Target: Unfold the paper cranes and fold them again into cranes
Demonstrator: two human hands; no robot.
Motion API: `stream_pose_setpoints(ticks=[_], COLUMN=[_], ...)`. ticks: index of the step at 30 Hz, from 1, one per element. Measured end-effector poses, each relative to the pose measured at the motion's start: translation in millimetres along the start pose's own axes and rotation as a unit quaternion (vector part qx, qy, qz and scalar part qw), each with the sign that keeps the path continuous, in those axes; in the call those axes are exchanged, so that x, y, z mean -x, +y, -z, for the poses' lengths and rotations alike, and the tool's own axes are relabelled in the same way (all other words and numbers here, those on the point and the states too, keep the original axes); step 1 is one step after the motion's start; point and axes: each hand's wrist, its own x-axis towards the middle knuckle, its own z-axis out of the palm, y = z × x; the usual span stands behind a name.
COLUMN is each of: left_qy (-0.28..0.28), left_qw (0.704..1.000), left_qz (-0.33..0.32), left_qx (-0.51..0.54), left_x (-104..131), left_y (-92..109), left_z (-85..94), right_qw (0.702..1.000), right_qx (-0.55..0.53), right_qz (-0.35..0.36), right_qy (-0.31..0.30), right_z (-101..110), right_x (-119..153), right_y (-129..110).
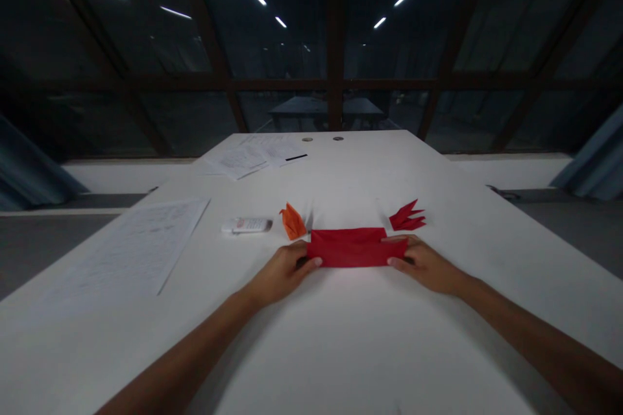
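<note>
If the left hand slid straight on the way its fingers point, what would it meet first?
The left hand points right, already touching the folded red paper; it would push into that sheet's left end first, probably.

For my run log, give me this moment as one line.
left hand: holds red paper left end | right hand: holds right end | paper: folded, flat on table

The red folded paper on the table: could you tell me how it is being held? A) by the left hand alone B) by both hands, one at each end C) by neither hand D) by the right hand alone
B: the left hand grips the left end of the red folded paper and the right hand grips the right end.
</note>
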Motion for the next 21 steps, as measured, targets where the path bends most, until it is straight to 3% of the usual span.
stream_pose_setpoints(ticks=[4,8,12,15,17,19,21], left_qy=[0.031,0.1,0.156,0.156,0.125,0.073,0.039], left_qw=[0.999,0.993,0.986,0.972,0.958,0.96,0.971], left_qz=[0.036,0.057,0.043,-0.026,-0.088,-0.127,-0.111], left_qx=[0.023,0.038,-0.031,-0.173,-0.241,-0.24,-0.206], left_x=[-3,-4,-3,-1,0,1,1], left_y=[1,-4,-6,3,14,27,37], left_z=[-4.4,-14.4,-22.4,-23.0,-24.2,-28.5,-35.0], right_qw=[0.995,0.982,0.97,0.969,0.97,0.975,0.981], right_qx=[-0.038,-0.03,0.03,0.16,0.215,0.212,0.186], right_qz=[-0.07,-0.127,-0.122,-0.059,-0.005,0.031,0.034], right_qy=[0.053,0.135,0.208,0.178,0.117,0.056,0.032], right_z=[-13,-28,-38,-36,-33,-32,-32], right_x=[-6,-4,0,2,2,2,3], right_y=[-6,-5,-7,-14,-19,-23,-26])
